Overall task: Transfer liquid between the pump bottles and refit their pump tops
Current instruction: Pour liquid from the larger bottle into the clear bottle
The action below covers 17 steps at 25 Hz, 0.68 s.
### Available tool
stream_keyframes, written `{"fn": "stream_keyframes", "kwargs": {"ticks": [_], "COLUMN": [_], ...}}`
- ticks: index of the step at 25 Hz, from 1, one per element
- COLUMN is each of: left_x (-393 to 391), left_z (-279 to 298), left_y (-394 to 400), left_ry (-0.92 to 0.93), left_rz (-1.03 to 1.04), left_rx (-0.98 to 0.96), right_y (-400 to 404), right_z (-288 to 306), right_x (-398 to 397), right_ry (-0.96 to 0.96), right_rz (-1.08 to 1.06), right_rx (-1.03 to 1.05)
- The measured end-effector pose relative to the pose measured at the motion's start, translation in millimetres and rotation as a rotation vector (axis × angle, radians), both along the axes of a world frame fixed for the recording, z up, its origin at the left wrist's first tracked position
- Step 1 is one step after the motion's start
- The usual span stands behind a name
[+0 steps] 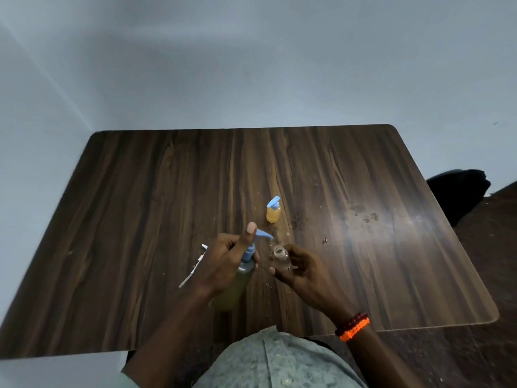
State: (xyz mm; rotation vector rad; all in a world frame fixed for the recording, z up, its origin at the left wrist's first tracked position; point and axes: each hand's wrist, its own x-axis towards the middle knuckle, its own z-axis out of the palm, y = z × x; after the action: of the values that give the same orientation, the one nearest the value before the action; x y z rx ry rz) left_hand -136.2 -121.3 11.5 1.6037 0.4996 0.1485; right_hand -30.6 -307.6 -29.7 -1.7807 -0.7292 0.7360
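I'd say I'm mid-transfer — left hand [223, 259] grips the large pump bottle [237, 278], thumb on its pump; right hand [300, 271] pinches the small open bottle [280, 258] under the spout — next, keep the mouth aligned

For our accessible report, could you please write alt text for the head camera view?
A person's left hand grips a large pump bottle, thumb on its blue pump top, spout over a small open bottle held in the right hand. Another small bottle of yellow liquid with a blue pump stands further back on the dark wooden table.
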Motion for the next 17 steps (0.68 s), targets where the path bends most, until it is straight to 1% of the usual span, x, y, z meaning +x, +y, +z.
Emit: {"fn": "stream_keyframes", "kwargs": {"ticks": [2, 5, 7, 17], "left_x": [3.4, 4.1, 1.2, -5.7], "left_z": [0.7, 3.3, 5.5, 8.1], "left_y": [5.8, 4.1, 0.5, 0.2], "left_ry": [0.009, 0.068, 0.091, 0.073], "left_rz": [0.002, -0.014, -0.020, 0.020], "left_rx": [0.146, 0.250, 0.286, 0.409], "right_y": [3.5, 6.0, 6.0, 7.0], "right_z": [3.3, 7.1, 8.7, 18.5], "right_x": [0.1, -0.1, 0.3, -4.2], "right_ry": [-0.015, -0.033, -0.039, -0.091], "right_rz": [-0.018, -0.026, -0.032, -0.009], "right_rx": [0.002, 0.016, 0.026, 0.045]}}
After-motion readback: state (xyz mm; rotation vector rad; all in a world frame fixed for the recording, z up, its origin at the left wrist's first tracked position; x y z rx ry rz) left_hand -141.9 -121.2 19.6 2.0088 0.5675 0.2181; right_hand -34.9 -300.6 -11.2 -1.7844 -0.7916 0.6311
